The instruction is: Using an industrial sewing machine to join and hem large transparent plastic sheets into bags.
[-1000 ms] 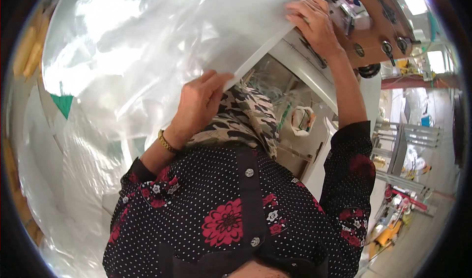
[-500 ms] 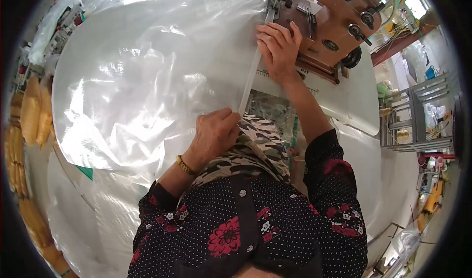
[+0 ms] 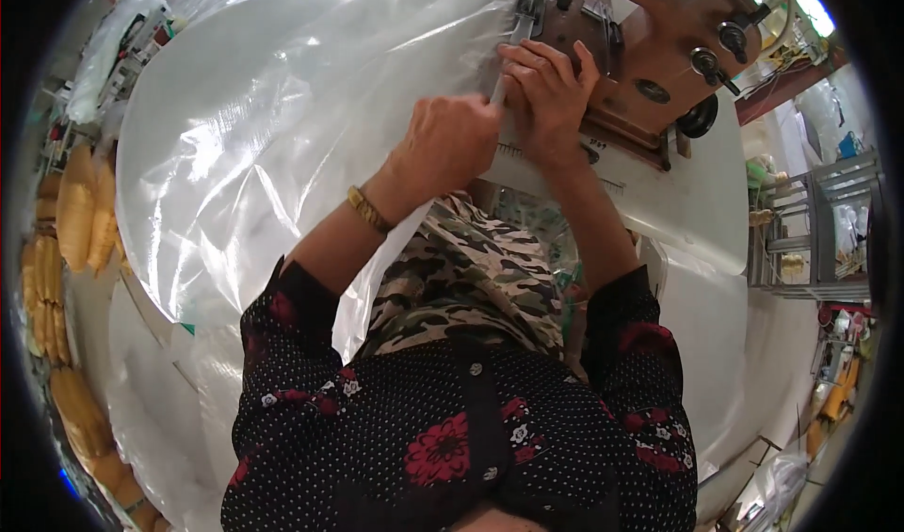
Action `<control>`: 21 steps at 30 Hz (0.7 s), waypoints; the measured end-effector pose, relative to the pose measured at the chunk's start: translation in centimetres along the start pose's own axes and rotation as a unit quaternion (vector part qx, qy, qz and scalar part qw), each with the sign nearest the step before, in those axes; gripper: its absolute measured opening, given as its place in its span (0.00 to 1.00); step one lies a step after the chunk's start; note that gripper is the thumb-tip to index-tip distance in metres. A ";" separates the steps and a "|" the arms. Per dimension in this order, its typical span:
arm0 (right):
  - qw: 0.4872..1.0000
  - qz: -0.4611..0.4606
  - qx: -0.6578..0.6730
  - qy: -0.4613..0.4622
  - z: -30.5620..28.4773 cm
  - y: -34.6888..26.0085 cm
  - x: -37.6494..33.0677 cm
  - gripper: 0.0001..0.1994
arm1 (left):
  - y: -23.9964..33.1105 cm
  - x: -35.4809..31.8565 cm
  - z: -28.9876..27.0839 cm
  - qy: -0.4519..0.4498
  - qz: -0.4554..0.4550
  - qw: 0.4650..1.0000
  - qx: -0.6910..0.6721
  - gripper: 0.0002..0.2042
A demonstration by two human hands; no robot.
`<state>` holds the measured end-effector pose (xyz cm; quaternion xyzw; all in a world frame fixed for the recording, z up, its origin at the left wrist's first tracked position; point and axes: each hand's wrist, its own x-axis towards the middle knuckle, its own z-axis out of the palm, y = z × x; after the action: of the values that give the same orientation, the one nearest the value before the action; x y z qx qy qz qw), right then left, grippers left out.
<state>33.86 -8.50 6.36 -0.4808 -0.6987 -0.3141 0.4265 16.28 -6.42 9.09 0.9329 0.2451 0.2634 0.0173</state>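
Taking the person's lap as the middle of a clock, I see fat yellow bundles (image 3: 89,207) over between nine and ten o'clock. Next comes a big, shiny, see-through plastic sheet (image 3: 273,146), spread out wide at about ten to eleven o'clock, with its right edge going up to the sewing machine. A gold band (image 3: 369,209) goes round the left wrist. The left hand (image 3: 447,146) is at twelve o'clock, curled up tight and gripping the sheet's edge. Below it are camouflage trousers (image 3: 461,278). The right hand (image 3: 551,99) is just beside it, at one o'clock. Its fingers are bent over the same edge, but I can't tell if they pinch it or just press. The brown sewing machine (image 3: 650,80) sits on a white table (image 3: 659,193), between one and two o'clock. Near three o'clock is a grey metal rack (image 3: 824,214).
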 end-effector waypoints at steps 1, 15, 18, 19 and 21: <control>1.000 0.002 0.006 -0.001 0.0 0.1 0.1 0.06 | -0.3 0.8 0.2 -0.003 -0.005 1.000 0.002 0.04; 0.998 0.020 0.000 0.065 0.1 0.7 -0.3 0.09 | -3.0 -8.2 -4.1 0.123 -0.123 0.980 0.095 0.16; 0.997 -0.015 0.013 0.079 -0.4 -0.2 -0.1 0.08 | -8.5 -10.8 -2.1 0.135 -0.138 0.980 0.048 0.15; 0.997 -0.029 0.033 0.062 -0.7 -0.3 -0.5 0.08 | -9.7 -10.9 -1.6 0.139 -0.143 0.979 0.046 0.15; 0.996 -0.030 0.087 0.014 -1.4 -2.3 -1.6 0.08 | -11.5 -11.4 -1.1 0.137 -0.105 0.985 -0.015 0.18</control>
<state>32.41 -11.08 5.43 -0.4164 -0.7314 -0.2715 0.4669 2.16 -1.76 2.67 0.8567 0.3378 0.3891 0.0250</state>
